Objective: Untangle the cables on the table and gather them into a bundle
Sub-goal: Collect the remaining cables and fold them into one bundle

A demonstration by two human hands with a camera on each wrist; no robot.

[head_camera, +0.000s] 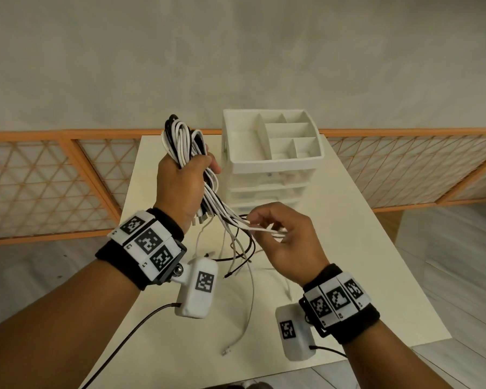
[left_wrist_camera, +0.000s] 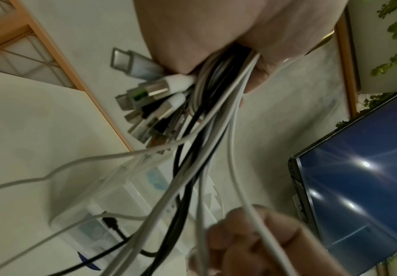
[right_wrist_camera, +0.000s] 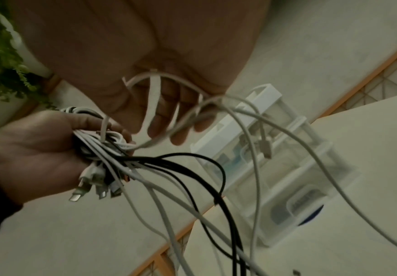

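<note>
My left hand (head_camera: pixel 184 178) is raised over the table and grips a bundle of white and black cables (head_camera: pixel 181 138) whose loops stick out above the fist. Several USB plugs (left_wrist_camera: pixel 145 104) poke out below that hand. Loose cable ends (head_camera: pixel 236 248) hang from the fist down to the table (head_camera: pixel 362 262). My right hand (head_camera: pixel 281 234) is lower and to the right, its fingers curled round a few white strands (head_camera: pixel 264 229) running from the bundle. In the right wrist view the white strands (right_wrist_camera: pixel 152 104) cross the right palm, with the left hand (right_wrist_camera: pixel 34 155) beside it.
A white drawer organiser (head_camera: pixel 270 155) with open top compartments stands at the table's far end, just behind the hands. One white cable end (head_camera: pixel 249 304) trails toward the near table edge. An orange lattice railing (head_camera: pixel 54 175) runs behind. A dark screen (left_wrist_camera: pixel 362 177) is off to one side.
</note>
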